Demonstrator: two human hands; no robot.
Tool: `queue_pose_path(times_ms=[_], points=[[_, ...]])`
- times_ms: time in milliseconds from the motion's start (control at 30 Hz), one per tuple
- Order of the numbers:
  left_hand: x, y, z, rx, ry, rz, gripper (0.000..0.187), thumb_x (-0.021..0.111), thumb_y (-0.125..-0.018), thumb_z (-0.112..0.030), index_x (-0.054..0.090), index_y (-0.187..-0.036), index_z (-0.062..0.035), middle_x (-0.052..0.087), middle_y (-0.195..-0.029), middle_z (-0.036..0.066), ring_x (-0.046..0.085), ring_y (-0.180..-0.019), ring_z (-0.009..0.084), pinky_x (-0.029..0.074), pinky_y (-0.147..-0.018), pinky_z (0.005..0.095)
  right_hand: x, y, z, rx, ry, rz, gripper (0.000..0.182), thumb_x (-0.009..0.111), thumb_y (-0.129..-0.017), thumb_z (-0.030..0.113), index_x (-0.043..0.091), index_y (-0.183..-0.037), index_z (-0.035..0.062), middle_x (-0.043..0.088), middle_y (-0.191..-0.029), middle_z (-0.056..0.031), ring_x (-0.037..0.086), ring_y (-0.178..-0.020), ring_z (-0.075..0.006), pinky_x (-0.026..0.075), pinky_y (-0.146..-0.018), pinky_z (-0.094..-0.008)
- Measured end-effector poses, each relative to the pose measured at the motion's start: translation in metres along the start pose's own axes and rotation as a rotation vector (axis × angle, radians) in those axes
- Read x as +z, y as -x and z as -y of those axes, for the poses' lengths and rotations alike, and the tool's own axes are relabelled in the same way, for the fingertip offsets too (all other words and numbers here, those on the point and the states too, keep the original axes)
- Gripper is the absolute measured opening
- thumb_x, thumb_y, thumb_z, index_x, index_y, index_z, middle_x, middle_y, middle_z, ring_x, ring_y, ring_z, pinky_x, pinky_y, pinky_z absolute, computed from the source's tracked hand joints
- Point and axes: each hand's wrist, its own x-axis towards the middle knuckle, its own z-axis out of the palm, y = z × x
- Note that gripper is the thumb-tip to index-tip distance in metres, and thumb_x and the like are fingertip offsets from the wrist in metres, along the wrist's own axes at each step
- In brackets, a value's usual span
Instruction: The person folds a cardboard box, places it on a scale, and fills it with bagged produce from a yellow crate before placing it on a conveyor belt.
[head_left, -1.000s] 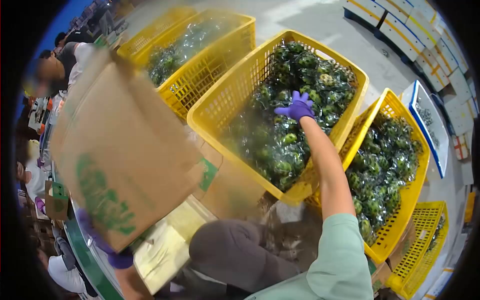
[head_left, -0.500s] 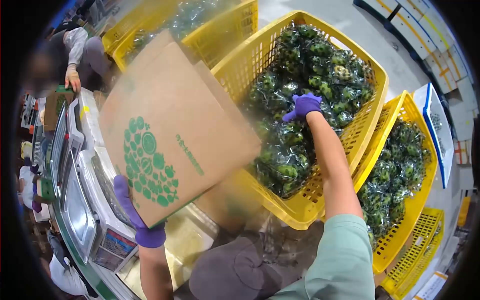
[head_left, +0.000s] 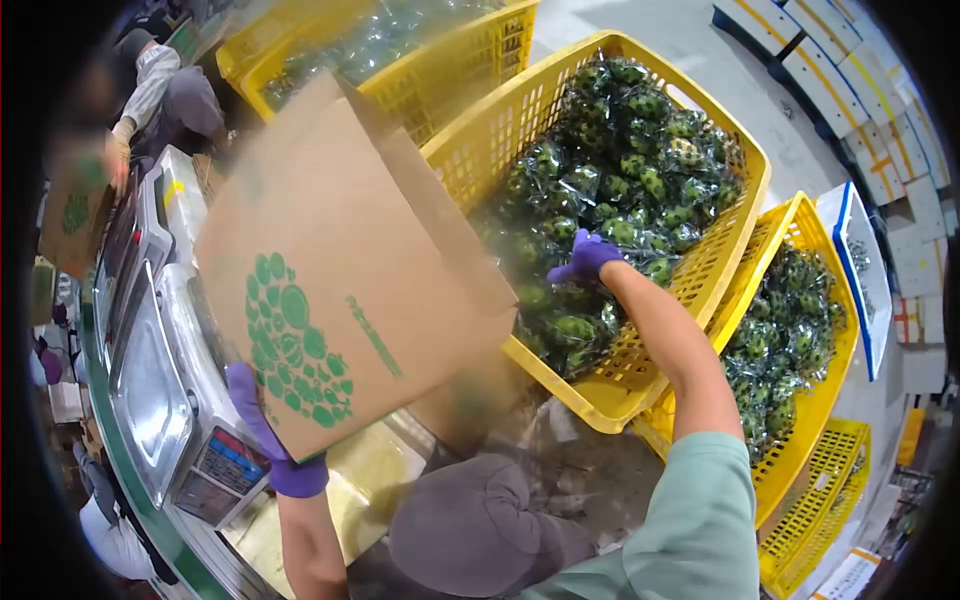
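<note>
My left hand (head_left: 268, 430), in a purple glove, grips the lower left edge of a cardboard box (head_left: 300, 230) with a green fruit print. The box is tilted, and its inside is hidden from me. Over a large yellow basket (head_left: 735, 265) reaches my right hand (head_left: 590, 258), also gloved in purple, with thumb and fingers apart. Below that hand lie many green fruits (head_left: 640, 185) wrapped in clear plastic, filling much of the basket. No fruit shows in its fingers.
A second yellow basket (head_left: 815, 375) of wrapped fruits leans beside the first, and another (head_left: 450, 75) stands behind the box. Scales with metal trays (head_left: 150, 390) line the left counter. At far left a person's hand (head_left: 118, 165) is at another printed box (head_left: 80, 215).
My right hand has drawn left and lower over the fruits, toward the box. My left hand keeps its hold. At far left, the other person's box has shifted and tilted.
</note>
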Motion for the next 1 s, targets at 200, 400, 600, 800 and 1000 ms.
queue_pose_path(times_ms=[200,400,600,800,1000], points=[[-0.019,0.011,-0.013,0.053,-0.121,-0.005,0.066,0.055,-0.09,-0.052,0.045,-0.136,-0.005,0.055,-0.13,0.01,0.057,-0.11,0.0236,0.048,-0.093,0.0377,0.024,-0.029,0.001,-0.071,-0.343,-0.344,0.132,0.082,-0.058,0.058,0.005,-0.151,0.0047,0.031,-0.141,-0.035,0.047,-0.122,-0.0459,0.042,-0.101,-0.0462],[-0.024,0.004,-0.015,0.012,-0.088,0.066,0.066,0.055,-0.091,-0.052,0.046,-0.135,-0.0039,0.058,-0.127,0.01,0.059,-0.108,0.0246,0.048,-0.093,0.0387,0.018,-0.023,0.046,0.062,-0.193,-0.378,0.121,0.083,-0.058,0.054,0.018,-0.15,0.0095,0.02,-0.146,-0.0353,0.051,-0.115,-0.0488,0.046,-0.095,-0.0472],[-0.019,-0.007,0.007,-0.019,0.064,0.108,0.06,0.053,-0.092,-0.048,0.048,-0.133,-0.0048,0.057,-0.13,0.012,0.059,-0.111,0.0278,0.048,-0.095,0.0444,0.019,-0.019,0.048,-0.085,-0.053,-0.309,0.105,0.089,-0.052,0.04,0.038,-0.143,0.0317,0.009,-0.15,-0.0337,0.053,-0.112,-0.0475,0.048,-0.094,-0.0448],[-0.004,-0.002,0.016,0.031,-0.007,0.029,0.064,0.055,-0.09,-0.049,0.046,-0.135,-0.0049,0.056,-0.131,0.012,0.056,-0.114,0.028,0.046,-0.097,0.0447,0.014,-0.03,0.052,-0.087,-0.207,-0.363,0.076,0.086,-0.06,0.03,0.054,-0.128,0.0256,0.021,-0.145,-0.0322,0.06,-0.104,-0.0429,0.05,-0.092,-0.0424],[0.0,0.008,0.01,0.072,-0.03,-0.075,0.065,0.053,-0.091,-0.05,0.045,-0.136,-0.0049,0.055,-0.129,0.012,0.056,-0.111,0.0262,0.049,-0.091,0.0403,-0.015,-0.015,0.016,-0.458,-0.327,-0.439,0.03,0.077,-0.066,0.018,0.07,-0.093,0.011,0.056,-0.108,-0.0221,0.06,-0.094,-0.0347,0.05,-0.083,-0.0414]])
